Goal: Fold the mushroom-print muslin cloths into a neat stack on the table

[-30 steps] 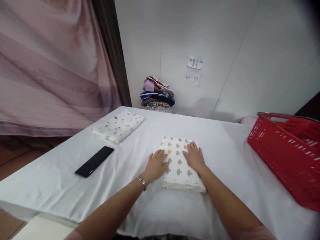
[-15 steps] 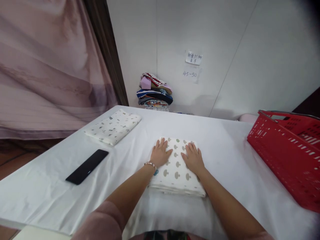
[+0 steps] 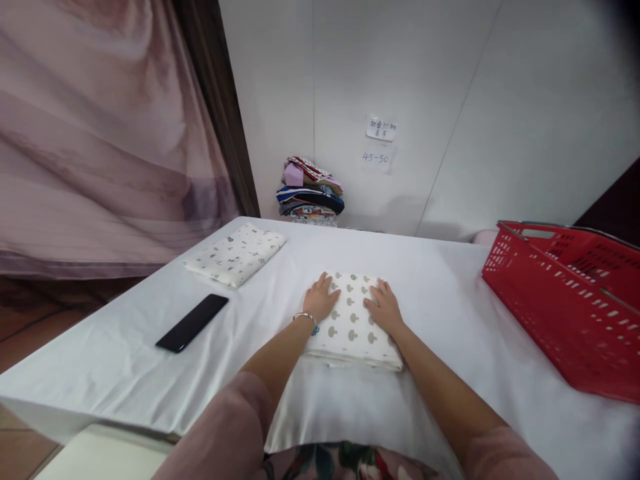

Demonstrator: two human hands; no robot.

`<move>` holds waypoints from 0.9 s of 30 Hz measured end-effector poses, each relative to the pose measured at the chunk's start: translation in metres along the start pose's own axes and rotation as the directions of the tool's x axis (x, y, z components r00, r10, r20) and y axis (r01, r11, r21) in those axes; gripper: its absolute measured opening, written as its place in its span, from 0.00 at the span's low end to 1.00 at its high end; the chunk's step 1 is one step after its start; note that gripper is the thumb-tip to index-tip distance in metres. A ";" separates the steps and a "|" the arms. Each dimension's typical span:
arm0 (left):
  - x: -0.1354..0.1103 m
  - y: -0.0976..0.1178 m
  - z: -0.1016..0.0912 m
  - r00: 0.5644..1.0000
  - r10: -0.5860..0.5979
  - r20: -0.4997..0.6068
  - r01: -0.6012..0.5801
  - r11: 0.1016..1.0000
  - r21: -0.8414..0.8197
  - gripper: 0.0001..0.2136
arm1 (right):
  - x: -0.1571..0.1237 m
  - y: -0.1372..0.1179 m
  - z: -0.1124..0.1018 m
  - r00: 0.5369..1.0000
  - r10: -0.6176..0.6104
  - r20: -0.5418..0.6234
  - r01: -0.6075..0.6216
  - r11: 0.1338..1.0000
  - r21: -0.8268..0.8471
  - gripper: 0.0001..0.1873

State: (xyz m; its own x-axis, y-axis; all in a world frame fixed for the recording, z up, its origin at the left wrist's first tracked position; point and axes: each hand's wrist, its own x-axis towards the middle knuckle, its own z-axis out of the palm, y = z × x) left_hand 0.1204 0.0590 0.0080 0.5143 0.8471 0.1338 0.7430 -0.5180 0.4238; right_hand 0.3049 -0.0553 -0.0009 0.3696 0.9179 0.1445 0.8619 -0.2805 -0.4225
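A folded white cloth with grey mushroom prints [image 3: 353, 327] lies in the middle of the white-covered table [image 3: 440, 307]. My left hand [image 3: 321, 299] rests flat on the cloth's left side, fingers stretched out, a bracelet on the wrist. My right hand [image 3: 383, 305] lies flat on the cloth's right side, fingers spread. Neither hand grips anything.
A second folded printed cloth [image 3: 235, 253] lies at the far left of the table. A black phone [image 3: 192, 323] sits near the left edge. A red plastic basket [image 3: 565, 293] stands at the right. A pile of folded clothes [image 3: 311, 193] sits behind the table against the wall.
My left hand slid from the cloth's left edge up onto its upper left part. The right hand stays flat on the cloth. The camera view shifted slightly.
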 end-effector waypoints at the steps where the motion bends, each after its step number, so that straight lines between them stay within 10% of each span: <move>1: -0.001 0.000 -0.002 0.999 -0.024 -0.026 0.023 0.999 -0.026 0.25 | -0.003 0.003 0.000 0.999 0.032 -0.014 -0.031 0.998 0.051 0.27; 13: -0.049 -0.022 -0.031 0.941 -0.300 0.160 0.317 0.944 -0.091 0.23 | -0.098 0.012 -0.002 0.966 0.253 0.053 -0.233 0.765 0.600 0.42; 22: -0.076 0.012 -0.026 0.906 -0.372 0.203 0.399 0.909 -0.118 0.23 | -0.050 0.030 -0.031 0.985 0.172 0.028 -0.162 0.847 0.507 0.46; 27: -0.085 0.011 -0.018 0.913 -0.323 0.249 0.387 0.879 -0.280 0.26 | -0.035 0.042 -0.040 0.998 0.039 0.053 -0.043 0.997 0.067 0.34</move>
State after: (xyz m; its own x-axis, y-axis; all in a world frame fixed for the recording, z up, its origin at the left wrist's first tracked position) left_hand 0.0768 -0.0165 0.0171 0.3366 0.9113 -0.2373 0.7316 -0.0944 0.6752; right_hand 0.3422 -0.1109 0.0123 0.3839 0.9199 0.0800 0.8203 -0.3000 -0.4869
